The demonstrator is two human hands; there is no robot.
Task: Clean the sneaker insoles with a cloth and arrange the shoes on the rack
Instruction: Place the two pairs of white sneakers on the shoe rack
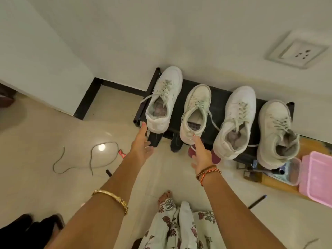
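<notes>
Head view: four sneakers point(197, 112) on rack point(217, 97), toes toward wall; both hands' point(142, 146) fingers apart.

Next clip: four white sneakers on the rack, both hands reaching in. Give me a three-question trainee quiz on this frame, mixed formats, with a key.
1. True or false: all four white sneakers sit on the black shoe rack with toes toward the wall.
2. Multiple choice: the left hand has a fingertip at the heel of which shoe? A) leftmost sneaker B) second sneaker C) rightmost sneaker
3. Fill in: the right hand has a fingertip at the heel of the ____ sneaker from the left.

Key: 1 true; 2 A; 3 second. Neither hand grips anything; the fingers are open.
</notes>
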